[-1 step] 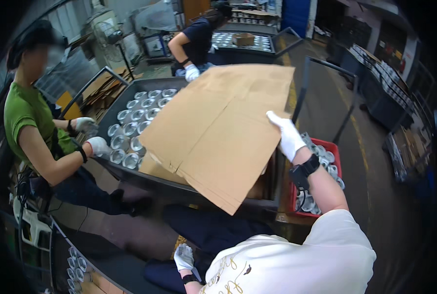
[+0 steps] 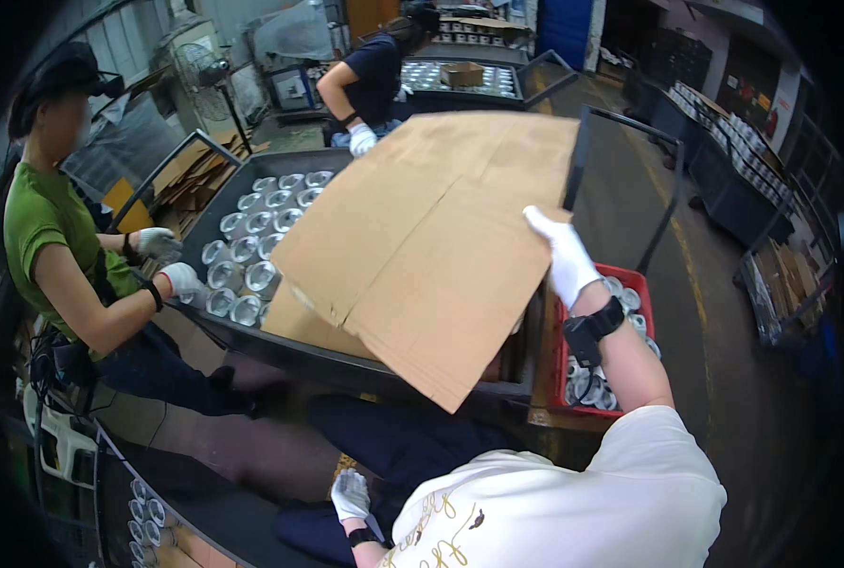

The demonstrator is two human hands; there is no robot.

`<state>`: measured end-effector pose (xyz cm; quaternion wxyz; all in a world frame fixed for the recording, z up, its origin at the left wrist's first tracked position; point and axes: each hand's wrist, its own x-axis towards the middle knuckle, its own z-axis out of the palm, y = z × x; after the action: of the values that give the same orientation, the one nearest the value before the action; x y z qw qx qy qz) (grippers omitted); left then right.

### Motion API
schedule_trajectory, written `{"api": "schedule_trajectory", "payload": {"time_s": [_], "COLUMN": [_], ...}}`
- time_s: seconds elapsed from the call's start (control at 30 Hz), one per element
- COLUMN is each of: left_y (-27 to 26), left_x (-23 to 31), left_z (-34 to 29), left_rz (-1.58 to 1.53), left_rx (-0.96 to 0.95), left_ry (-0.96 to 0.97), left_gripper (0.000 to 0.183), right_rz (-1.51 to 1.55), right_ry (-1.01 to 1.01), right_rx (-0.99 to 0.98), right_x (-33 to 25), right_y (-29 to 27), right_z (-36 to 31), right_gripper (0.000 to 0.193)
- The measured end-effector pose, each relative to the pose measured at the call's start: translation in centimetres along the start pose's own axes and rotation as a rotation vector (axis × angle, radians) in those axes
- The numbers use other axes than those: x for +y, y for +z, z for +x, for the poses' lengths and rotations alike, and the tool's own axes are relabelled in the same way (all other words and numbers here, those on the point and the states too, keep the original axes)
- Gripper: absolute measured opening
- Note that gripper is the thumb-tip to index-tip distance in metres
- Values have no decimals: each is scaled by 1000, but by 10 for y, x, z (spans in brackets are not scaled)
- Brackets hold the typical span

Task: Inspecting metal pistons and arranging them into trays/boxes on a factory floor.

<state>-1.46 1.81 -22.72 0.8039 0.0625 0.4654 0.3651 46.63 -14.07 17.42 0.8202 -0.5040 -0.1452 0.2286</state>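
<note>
In my right hand [image 2: 571, 257], white-gloved, is the right edge of a large brown cardboard sheet [image 2: 431, 246]; the thumb lies on top and the other fingers are hidden beneath. Tilted, the sheet hangs over a dark metal cart [image 2: 332, 352] and hides part of its load. Rows of clear glass jars [image 2: 259, 223] show in the cart left of the sheet. Low by my legs rests my left hand [image 2: 351, 494], also gloved, with its fingers loosely apart and nothing seen in them. Another cardboard piece [image 2: 303, 329] lies under the sheet's near left corner.
A co-worker in green [image 2: 57, 222] stands at the cart's left, gloved hands by the jars. Another person in dark clothes [image 2: 374, 80] works beyond it. To my right is a red crate [image 2: 570, 383] of metallic-looking parts. A second cart [image 2: 185, 506] with jars stands at lower left.
The cardboard sheet and my right hand sit slightly farther right in the view. My grip on the sheet is unchanged, and the left hand stays low.
</note>
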Motion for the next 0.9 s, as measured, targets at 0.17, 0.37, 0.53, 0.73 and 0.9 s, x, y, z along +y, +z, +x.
{"api": "schedule_trajectory", "payload": {"time_s": [0.17,0.37,0.53,0.73,0.9], "left_y": [13,7,5,-6,3], "left_x": [3,0,-2,-1,-3], "left_z": [2,12,11,10,5], "left_rz": [-40,-36,-32,-16,-11], "left_rx": [-15,-143,-60,-161,-96], "left_ry": [-73,-70,-55,-34,32], "left_gripper": [17,16,18,19,22], "right_rz": [-280,-705,-936,-1241,-1514], "right_ry": [-436,-909,-1001,-665,-271], "right_rx": [345,785,968,963,565], "right_x": [-80,-95,-102,-82,-27], "right_y": [-44,-57,-59,-72,-98], "right_z": [-45,-58,-64,-50,-21], "right_gripper": [37,41,39,45,34]}}
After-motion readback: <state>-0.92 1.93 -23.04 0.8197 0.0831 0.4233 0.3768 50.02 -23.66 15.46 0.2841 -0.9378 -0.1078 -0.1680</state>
